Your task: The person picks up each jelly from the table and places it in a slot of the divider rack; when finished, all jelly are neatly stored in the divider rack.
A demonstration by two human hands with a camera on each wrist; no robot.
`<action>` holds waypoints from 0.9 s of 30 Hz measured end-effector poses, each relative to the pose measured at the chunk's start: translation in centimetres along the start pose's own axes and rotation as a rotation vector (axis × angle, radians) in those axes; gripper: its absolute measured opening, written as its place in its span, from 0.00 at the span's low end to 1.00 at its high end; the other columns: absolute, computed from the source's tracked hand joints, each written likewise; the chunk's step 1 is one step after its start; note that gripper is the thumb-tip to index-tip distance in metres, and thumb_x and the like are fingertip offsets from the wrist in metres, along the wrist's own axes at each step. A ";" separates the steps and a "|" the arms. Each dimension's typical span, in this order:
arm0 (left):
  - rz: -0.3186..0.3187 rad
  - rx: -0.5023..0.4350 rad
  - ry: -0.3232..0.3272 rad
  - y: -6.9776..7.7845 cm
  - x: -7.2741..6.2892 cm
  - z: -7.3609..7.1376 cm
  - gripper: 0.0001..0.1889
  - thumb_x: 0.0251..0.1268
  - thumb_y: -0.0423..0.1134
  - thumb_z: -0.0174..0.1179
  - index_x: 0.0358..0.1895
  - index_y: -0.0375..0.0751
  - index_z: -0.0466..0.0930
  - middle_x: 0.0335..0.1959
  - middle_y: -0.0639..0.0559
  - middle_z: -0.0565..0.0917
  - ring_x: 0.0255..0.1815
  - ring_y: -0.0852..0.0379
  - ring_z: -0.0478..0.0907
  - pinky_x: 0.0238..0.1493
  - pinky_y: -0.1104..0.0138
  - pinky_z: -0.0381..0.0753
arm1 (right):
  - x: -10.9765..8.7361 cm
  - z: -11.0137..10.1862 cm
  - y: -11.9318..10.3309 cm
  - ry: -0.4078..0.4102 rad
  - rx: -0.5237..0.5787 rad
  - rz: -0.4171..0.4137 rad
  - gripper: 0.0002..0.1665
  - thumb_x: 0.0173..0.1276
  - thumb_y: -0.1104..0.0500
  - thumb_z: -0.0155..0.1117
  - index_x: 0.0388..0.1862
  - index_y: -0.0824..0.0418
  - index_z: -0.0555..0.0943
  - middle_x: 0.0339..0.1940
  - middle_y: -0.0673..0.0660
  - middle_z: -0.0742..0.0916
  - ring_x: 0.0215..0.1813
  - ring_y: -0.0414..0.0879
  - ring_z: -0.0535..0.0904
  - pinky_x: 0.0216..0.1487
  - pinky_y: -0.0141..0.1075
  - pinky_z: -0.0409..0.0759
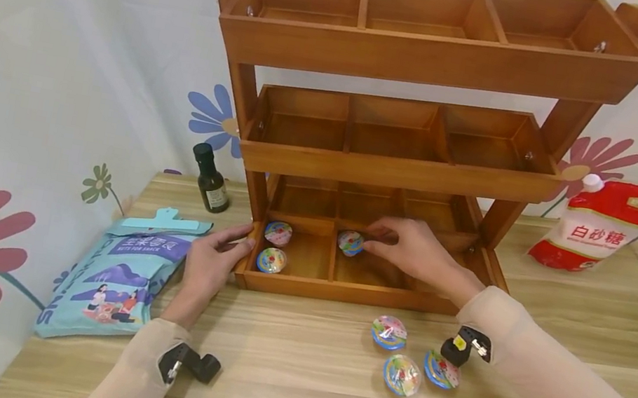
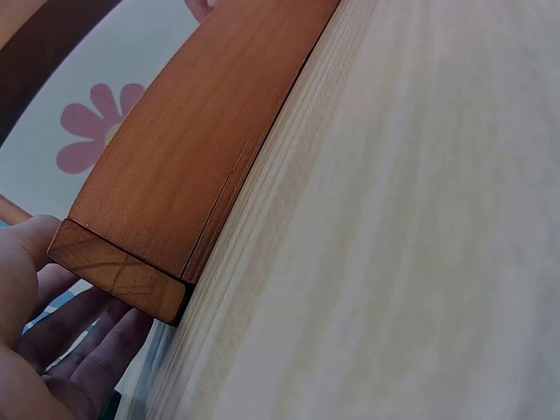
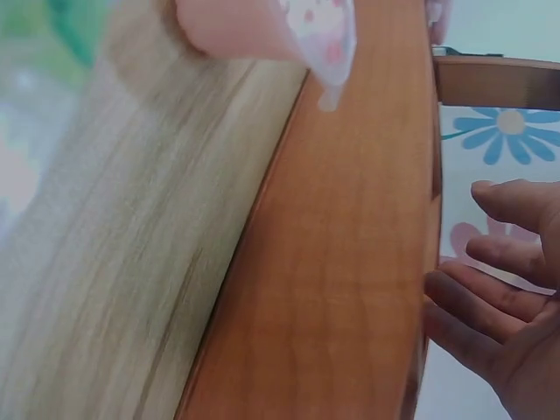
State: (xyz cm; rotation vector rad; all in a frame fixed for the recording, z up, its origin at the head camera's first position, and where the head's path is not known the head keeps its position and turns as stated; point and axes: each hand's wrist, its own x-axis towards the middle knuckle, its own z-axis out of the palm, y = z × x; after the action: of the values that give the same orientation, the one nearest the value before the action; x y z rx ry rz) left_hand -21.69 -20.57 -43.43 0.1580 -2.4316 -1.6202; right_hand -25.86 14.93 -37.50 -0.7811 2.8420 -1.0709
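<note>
My left hand (image 1: 212,262) rests at the left front corner of the wooden rack (image 1: 278,282), its fingers along the outer side. In the left wrist view those fingers lie loosely beside the board's end. Over the bottom tier's middle compartment, my right hand (image 1: 413,247) is beside a small jelly cup (image 1: 350,242) with a printed lid. The right wrist view shows spread fingers behind the front board, with no cup visible between them. Two more cups, one pinkish (image 1: 278,233) and one yellowish (image 1: 272,260), sit in the left compartment. On the table are three others, including this jelly cup (image 1: 402,374).
A light blue nut snack bag (image 1: 118,284) with a clip lies at the left. Behind it stands a dark bottle (image 1: 210,180). A red and white sugar pouch (image 1: 599,227) stands to the right. The rack's middle tier (image 1: 400,176) and top tier (image 1: 433,62) overhang the bottom compartments.
</note>
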 end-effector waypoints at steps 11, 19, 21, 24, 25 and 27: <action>-0.009 0.003 0.002 -0.1 0.0 0.0 0.18 0.71 0.41 0.71 0.62 0.48 0.90 0.58 0.48 0.89 0.52 0.52 0.88 0.44 0.75 0.82 | -3.1 -1.7 -0.8 0.047 0.019 -0.052 0.20 0.73 0.57 0.75 0.59 0.67 0.87 0.55 0.62 0.90 0.58 0.57 0.86 0.60 0.54 0.83; -0.004 0.004 -0.002 -0.1 0.0 0.0 0.18 0.71 0.41 0.71 0.62 0.48 0.89 0.58 0.48 0.89 0.52 0.52 0.88 0.43 0.75 0.82 | -5.7 -2.5 -0.9 0.073 0.011 -0.111 0.17 0.71 0.58 0.77 0.56 0.60 0.89 0.50 0.53 0.92 0.53 0.50 0.88 0.56 0.53 0.84; -0.005 0.003 -0.003 -0.1 0.0 0.0 0.18 0.71 0.41 0.71 0.62 0.48 0.89 0.58 0.48 0.89 0.51 0.52 0.88 0.43 0.75 0.82 | -6.2 -2.6 -0.9 0.074 0.008 -0.127 0.16 0.71 0.58 0.77 0.55 0.59 0.89 0.49 0.50 0.92 0.52 0.48 0.88 0.55 0.52 0.84; -0.004 -0.004 -0.001 -0.1 0.0 0.0 0.18 0.71 0.41 0.71 0.61 0.48 0.90 0.57 0.47 0.89 0.50 0.53 0.88 0.43 0.75 0.82 | -7.0 -2.7 -0.9 0.071 0.017 -0.145 0.16 0.69 0.59 0.78 0.54 0.58 0.90 0.47 0.47 0.92 0.50 0.46 0.88 0.54 0.52 0.85; -0.003 -0.007 0.001 -0.1 0.1 0.0 0.18 0.71 0.41 0.71 0.61 0.47 0.90 0.56 0.47 0.90 0.50 0.53 0.88 0.42 0.75 0.83 | -7.2 -2.7 -0.8 0.069 0.019 -0.149 0.15 0.69 0.58 0.78 0.54 0.57 0.90 0.47 0.47 0.92 0.50 0.45 0.88 0.53 0.51 0.85; 0.001 -0.009 0.002 -0.2 0.0 -0.1 0.18 0.71 0.41 0.71 0.61 0.47 0.90 0.56 0.47 0.90 0.50 0.54 0.89 0.42 0.75 0.82 | -7.6 -2.7 -0.8 0.066 0.026 -0.158 0.15 0.69 0.58 0.79 0.54 0.56 0.90 0.47 0.46 0.92 0.49 0.43 0.88 0.53 0.50 0.85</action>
State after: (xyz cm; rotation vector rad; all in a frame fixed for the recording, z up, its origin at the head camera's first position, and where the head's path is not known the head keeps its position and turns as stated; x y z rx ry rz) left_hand -21.71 -20.69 -43.59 0.1576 -2.4220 -1.6298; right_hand -19.33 19.48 -36.19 -1.0007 2.8542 -1.1704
